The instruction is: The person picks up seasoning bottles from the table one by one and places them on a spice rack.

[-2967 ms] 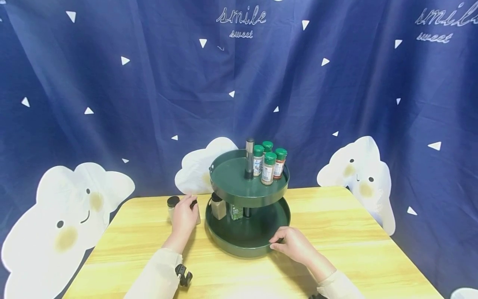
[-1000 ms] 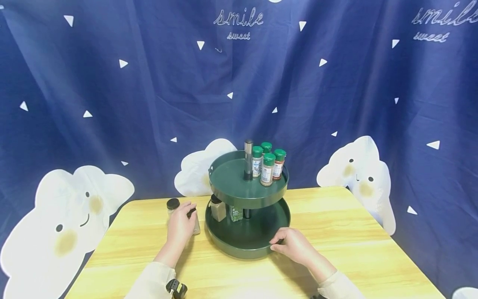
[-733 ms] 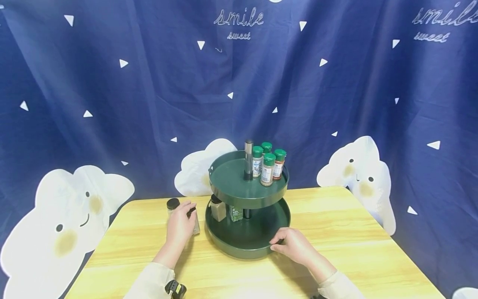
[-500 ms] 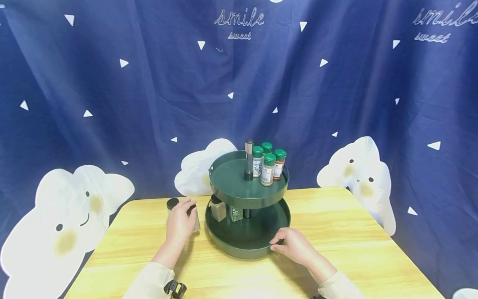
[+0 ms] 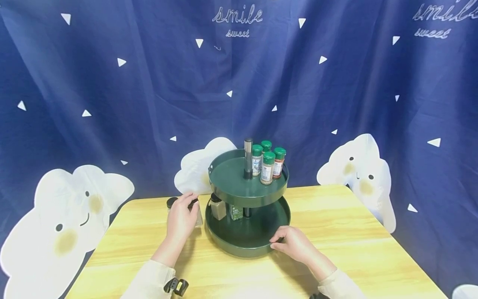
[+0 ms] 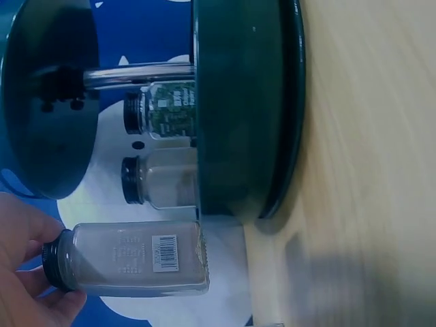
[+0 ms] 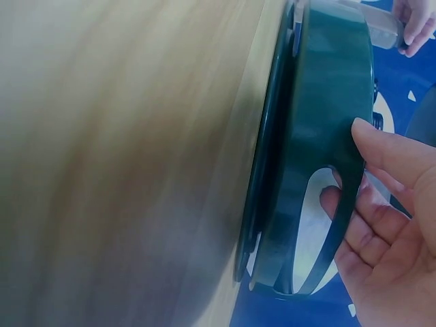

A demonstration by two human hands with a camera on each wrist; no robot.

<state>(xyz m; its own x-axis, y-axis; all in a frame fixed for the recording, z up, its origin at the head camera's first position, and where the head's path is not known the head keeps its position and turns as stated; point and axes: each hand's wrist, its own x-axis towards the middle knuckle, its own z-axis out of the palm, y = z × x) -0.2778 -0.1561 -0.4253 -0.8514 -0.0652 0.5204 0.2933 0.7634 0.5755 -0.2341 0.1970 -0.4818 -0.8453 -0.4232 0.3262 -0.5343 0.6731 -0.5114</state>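
My left hand (image 5: 181, 216) pinches the black cap of a clear square spice jar (image 6: 136, 257) holding a pale powder. This jar is raised off the table, just left of a green two-tier turntable. My right hand (image 5: 295, 245) grips the rim of its lower tray (image 5: 244, 250) at the front right; in the right wrist view the thumb lies on the outer wall and a fingertip shows through the handle cutout. In that tray stand a black-capped jar of beige powder (image 5: 218, 209) and a jar with green contents (image 5: 236, 212).
Several green-capped spice bottles (image 5: 267, 168) stand on the upper tray (image 5: 239, 201), right of the chrome post (image 5: 248, 155). Another black-capped jar (image 5: 171, 202) is on the wooden table (image 5: 336, 220), partly hidden behind my left hand. A blue curtain (image 5: 157, 104) hangs behind.
Over the last second, my left hand has raised the spice jar slightly and shifted it right, closer to the lower tray. My right hand has stayed on the rim.
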